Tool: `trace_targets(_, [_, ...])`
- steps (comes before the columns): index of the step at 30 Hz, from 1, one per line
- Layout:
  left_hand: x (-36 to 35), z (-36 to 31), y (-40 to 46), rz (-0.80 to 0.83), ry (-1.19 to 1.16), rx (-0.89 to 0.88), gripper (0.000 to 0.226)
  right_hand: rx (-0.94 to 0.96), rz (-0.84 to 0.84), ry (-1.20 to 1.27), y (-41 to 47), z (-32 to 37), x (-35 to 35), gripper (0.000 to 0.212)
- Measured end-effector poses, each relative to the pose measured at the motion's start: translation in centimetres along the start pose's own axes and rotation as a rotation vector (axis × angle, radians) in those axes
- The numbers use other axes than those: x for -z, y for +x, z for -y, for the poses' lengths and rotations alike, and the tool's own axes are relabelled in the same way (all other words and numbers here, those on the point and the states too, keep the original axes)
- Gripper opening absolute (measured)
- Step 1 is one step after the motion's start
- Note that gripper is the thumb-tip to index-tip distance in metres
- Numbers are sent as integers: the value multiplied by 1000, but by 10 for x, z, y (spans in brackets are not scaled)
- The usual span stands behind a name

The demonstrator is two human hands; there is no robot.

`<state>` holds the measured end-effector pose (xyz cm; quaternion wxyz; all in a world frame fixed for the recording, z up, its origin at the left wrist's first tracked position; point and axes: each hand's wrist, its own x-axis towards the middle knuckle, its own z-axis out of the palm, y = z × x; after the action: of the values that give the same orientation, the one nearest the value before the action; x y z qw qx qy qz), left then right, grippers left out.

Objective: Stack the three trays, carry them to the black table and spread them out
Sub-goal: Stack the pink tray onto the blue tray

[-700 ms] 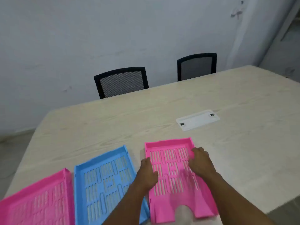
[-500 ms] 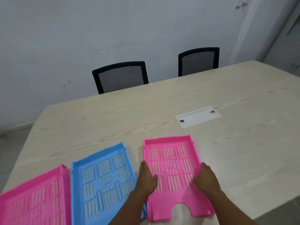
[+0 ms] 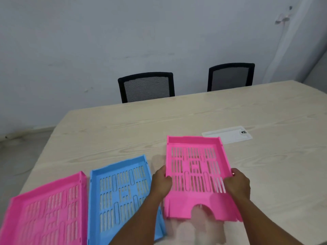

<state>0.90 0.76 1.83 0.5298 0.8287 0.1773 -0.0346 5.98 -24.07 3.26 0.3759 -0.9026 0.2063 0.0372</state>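
Both hands, left hand and right hand, now grip the right pink tray by its sides, lifted at lower right off the wooden table, ready to stack on the blue tray beside it.

Light wooden table, two black mesh chairs, white cable cover, grey wall

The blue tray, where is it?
The blue tray lies flat on the wooden table, low and left of centre, between the two pink trays, just left of the left hand.
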Motion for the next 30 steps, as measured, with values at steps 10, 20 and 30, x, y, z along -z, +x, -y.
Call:
trace_targets(10, [120,64,-45,-392,-27,52,47,241,208,89,-60,75,-99,30])
trace_targets(20, [184,127,-114,-502,-61,269,46,357,430,41,-132,93,-176,32])
trace_targets(30, [181,142,-118,-350,-111,295,60,324,414,17,-139,98,-170,28])
